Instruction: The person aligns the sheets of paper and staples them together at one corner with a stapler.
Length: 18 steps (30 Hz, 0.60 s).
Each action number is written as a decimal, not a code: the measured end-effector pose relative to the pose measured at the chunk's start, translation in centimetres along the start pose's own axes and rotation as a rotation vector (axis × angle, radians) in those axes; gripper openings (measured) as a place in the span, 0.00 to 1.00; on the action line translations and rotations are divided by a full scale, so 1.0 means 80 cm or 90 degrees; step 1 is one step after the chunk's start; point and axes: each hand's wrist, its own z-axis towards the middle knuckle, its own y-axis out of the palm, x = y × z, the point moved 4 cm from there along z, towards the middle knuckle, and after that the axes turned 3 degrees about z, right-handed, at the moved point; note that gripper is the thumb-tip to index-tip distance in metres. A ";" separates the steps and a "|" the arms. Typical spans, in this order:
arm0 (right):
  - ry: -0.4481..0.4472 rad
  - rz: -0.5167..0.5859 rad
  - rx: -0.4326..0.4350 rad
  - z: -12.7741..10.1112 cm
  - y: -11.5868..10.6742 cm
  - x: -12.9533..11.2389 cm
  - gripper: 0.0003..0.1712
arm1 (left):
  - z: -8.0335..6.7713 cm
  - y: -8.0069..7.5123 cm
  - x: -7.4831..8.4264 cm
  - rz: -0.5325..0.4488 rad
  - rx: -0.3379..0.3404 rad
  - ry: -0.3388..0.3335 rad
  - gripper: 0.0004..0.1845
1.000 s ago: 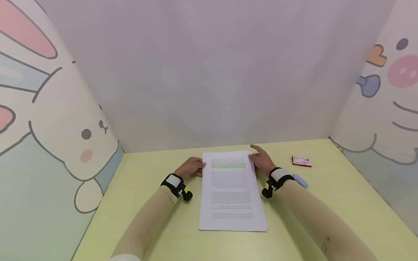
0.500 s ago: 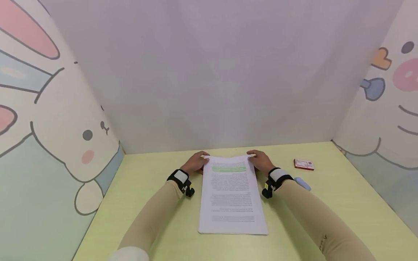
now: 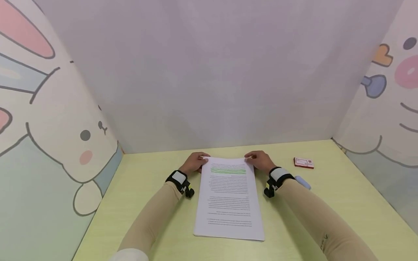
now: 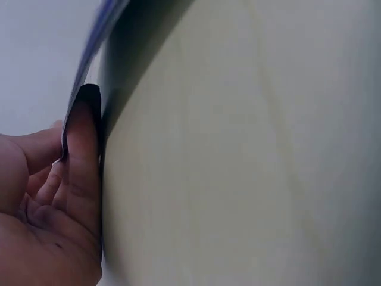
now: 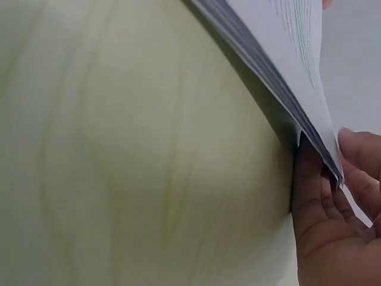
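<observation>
A stack of printed paper sheets (image 3: 228,203) lies in the middle of the table, with green highlighted lines near its far end. My left hand (image 3: 194,162) pinches its far left corner, and my right hand (image 3: 261,161) the far right one. In the left wrist view, fingers (image 4: 82,173) reach under the paper's edge (image 4: 89,50) while the thumb presses on top. The right wrist view shows the same grip, with fingers (image 5: 309,190) beneath the layered sheets and the thumb (image 5: 360,146) over them. That far end is raised off the tabletop.
To the right on the yellow table (image 3: 156,228) lies a small red and white box (image 3: 303,162). A light blue object (image 3: 302,182) sits beside the right wrist, partly covered by it. A pale wall (image 3: 225,90) closes the back, with cartoon-printed panels on both sides.
My left hand has moved from the stack's left edge up to its far left corner. The right hand has closed in on its corner, and the stack's near edge has shifted slightly left and toward me.
</observation>
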 end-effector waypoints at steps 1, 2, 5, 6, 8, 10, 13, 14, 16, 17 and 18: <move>-0.004 -0.010 -0.002 -0.001 0.000 -0.002 0.16 | 0.000 0.000 0.000 -0.005 0.002 -0.004 0.18; -0.006 -0.017 -0.002 -0.002 -0.001 -0.003 0.16 | -0.001 -0.001 0.000 -0.009 0.004 -0.008 0.18; -0.011 -0.024 0.006 -0.004 0.000 -0.002 0.15 | -0.001 -0.001 -0.002 -0.027 0.004 -0.019 0.18; -0.011 -0.020 0.008 -0.005 0.000 -0.001 0.15 | -0.001 0.000 -0.003 -0.034 0.002 -0.023 0.18; -0.013 -0.014 0.011 -0.006 0.000 0.000 0.14 | -0.001 0.000 -0.005 -0.048 -0.002 -0.029 0.18; -0.014 -0.005 0.016 -0.007 0.000 0.001 0.13 | -0.001 0.000 -0.006 -0.063 -0.009 -0.033 0.18; -0.014 0.003 0.021 -0.007 0.000 0.003 0.13 | -0.002 -0.001 -0.007 -0.084 -0.025 -0.032 0.19; -0.012 0.005 0.023 -0.007 0.000 0.003 0.13 | -0.002 -0.002 -0.008 -0.092 -0.030 -0.032 0.19; -0.007 0.012 0.025 -0.007 -0.001 0.003 0.13 | -0.003 -0.003 -0.008 -0.110 -0.041 -0.030 0.19; -0.005 0.017 0.025 -0.007 -0.001 0.003 0.14 | -0.004 -0.004 -0.008 -0.115 -0.043 -0.031 0.19; -0.002 0.024 0.025 -0.008 -0.001 0.002 0.14 | -0.004 -0.005 -0.008 -0.121 -0.043 -0.032 0.19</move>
